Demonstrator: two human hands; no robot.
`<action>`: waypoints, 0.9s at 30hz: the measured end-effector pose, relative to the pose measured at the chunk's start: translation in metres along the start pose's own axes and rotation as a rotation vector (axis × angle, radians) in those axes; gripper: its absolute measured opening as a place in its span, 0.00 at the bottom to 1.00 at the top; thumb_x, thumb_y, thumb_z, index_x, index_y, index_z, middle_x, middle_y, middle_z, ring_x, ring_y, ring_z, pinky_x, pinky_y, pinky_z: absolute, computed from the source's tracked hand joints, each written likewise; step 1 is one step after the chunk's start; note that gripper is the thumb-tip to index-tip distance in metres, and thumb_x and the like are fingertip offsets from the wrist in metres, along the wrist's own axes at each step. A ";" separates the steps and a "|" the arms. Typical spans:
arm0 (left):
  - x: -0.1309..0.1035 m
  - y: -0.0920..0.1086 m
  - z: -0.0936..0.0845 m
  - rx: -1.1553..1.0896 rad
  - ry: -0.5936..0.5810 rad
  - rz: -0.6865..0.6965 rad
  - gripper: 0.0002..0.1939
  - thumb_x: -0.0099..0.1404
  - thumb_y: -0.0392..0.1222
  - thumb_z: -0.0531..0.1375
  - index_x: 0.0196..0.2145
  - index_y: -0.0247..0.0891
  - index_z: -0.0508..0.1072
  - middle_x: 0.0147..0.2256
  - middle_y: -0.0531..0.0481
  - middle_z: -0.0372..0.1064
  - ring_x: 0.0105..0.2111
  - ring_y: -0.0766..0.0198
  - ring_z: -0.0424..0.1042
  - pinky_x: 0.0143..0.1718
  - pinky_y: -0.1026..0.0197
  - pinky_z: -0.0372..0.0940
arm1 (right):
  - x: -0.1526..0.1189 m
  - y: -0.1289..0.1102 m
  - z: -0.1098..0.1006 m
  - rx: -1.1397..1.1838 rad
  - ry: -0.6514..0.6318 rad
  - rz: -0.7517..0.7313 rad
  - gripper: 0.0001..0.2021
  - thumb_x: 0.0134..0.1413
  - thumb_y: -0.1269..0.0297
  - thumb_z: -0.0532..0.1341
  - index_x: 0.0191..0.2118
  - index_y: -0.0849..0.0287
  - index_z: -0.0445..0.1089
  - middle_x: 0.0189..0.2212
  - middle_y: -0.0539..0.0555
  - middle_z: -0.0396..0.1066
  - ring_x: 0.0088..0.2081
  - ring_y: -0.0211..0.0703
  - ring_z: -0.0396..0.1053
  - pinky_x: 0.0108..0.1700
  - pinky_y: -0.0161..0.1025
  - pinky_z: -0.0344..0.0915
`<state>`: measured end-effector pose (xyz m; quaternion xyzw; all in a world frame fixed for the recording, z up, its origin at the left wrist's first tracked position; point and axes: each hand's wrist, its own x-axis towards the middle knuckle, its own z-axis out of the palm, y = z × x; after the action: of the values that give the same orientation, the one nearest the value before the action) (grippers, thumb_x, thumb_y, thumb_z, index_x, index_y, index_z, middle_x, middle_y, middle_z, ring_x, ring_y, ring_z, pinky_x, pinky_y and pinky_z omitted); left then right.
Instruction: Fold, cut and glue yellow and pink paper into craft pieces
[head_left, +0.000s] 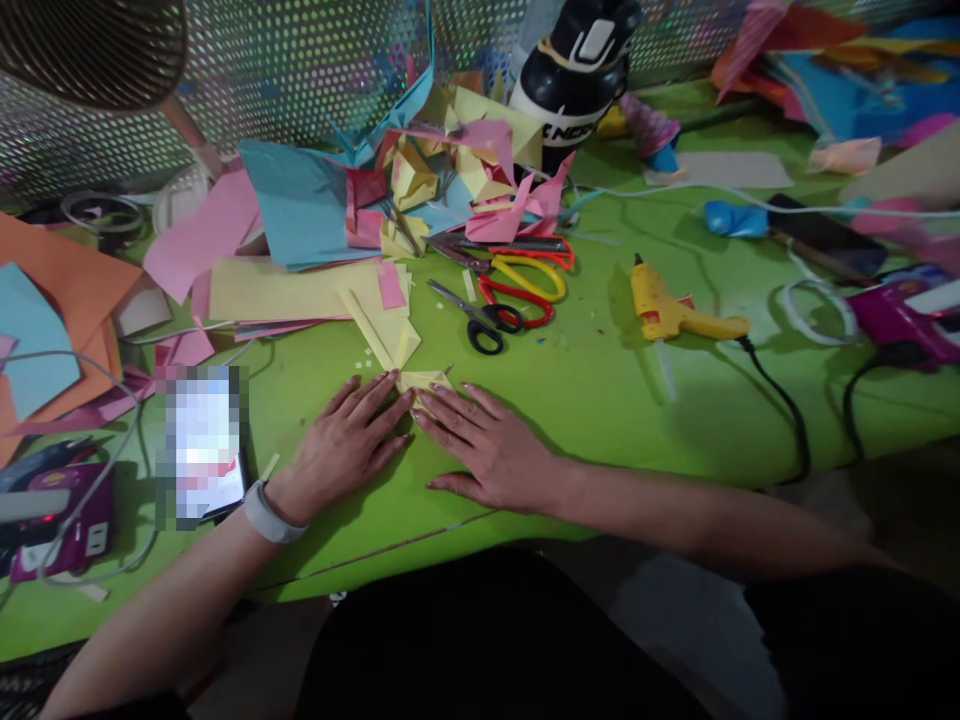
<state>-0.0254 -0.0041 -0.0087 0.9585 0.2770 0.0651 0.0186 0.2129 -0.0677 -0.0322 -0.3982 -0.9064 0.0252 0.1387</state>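
A small folded piece of yellow paper [422, 381] lies flat on the green table [577, 400], partly hidden under my fingertips. My left hand [351, 432] rests palm down at its left end, fingers stretched out. From the other side my right hand [487, 440] lies flat, its fingertips on the paper's right part and its thumb apart on the table. Just beyond the hands are a yellow paper strip [367, 330] and a few tiny paper scraps. Black-handled scissors [484, 325] lie close by, beside scissors with yellow and red handles [525, 280].
A yellow glue gun [675, 310] lies at right, its black cord trailing over the front edge. A phone with a lit, blurred screen [204, 445] is left of my left wrist. Behind are piled folded papers [450, 170], a black-and-white bottle [566, 90] and stacked yellow sheets [285, 290].
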 end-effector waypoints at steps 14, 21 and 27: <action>0.000 0.000 0.002 -0.003 -0.009 -0.010 0.26 0.74 0.49 0.53 0.64 0.35 0.61 0.65 0.36 0.57 0.64 0.51 0.60 0.64 0.43 0.58 | 0.001 0.001 0.000 0.018 0.019 0.001 0.36 0.66 0.43 0.51 0.66 0.71 0.58 0.67 0.68 0.54 0.68 0.59 0.52 0.66 0.59 0.54; 0.001 0.000 0.002 0.001 -0.011 -0.027 0.26 0.74 0.50 0.52 0.64 0.35 0.62 0.64 0.37 0.60 0.63 0.52 0.62 0.64 0.45 0.58 | 0.001 0.001 0.000 0.033 0.011 0.004 0.36 0.66 0.44 0.52 0.66 0.71 0.58 0.67 0.68 0.53 0.68 0.59 0.52 0.66 0.59 0.54; 0.001 0.000 0.002 0.007 0.002 -0.027 0.26 0.73 0.49 0.53 0.63 0.34 0.63 0.65 0.36 0.58 0.64 0.50 0.60 0.65 0.45 0.57 | 0.001 0.001 0.000 0.038 0.024 -0.002 0.36 0.65 0.44 0.53 0.65 0.72 0.59 0.66 0.69 0.54 0.68 0.61 0.52 0.66 0.60 0.54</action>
<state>-0.0247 -0.0037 -0.0105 0.9546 0.2904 0.0650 0.0158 0.2132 -0.0660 -0.0322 -0.3946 -0.9045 0.0376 0.1572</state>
